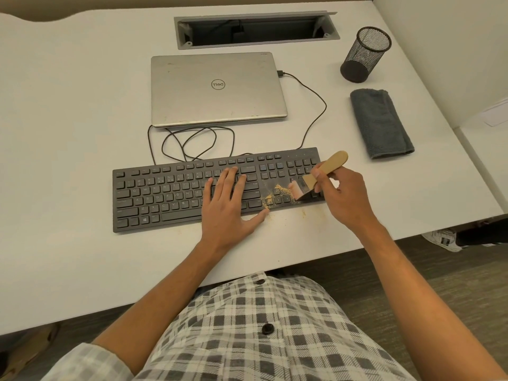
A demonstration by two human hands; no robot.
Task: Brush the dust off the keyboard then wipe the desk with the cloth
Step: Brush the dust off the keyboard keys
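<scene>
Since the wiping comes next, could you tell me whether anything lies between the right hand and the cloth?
Nothing visible does: bare desk separates the right hand, which holds the brush, from the cloth.

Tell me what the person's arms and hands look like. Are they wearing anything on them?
Both hands, the left hand and the right hand, are bare: no gloves, rings or watch that I can see. The forearms are bare too. A rolled-up sleeve shows on the left arm, pale with a faint check pattern. It goes with the shirt, which is white with grey checks and dark buttons.
</scene>
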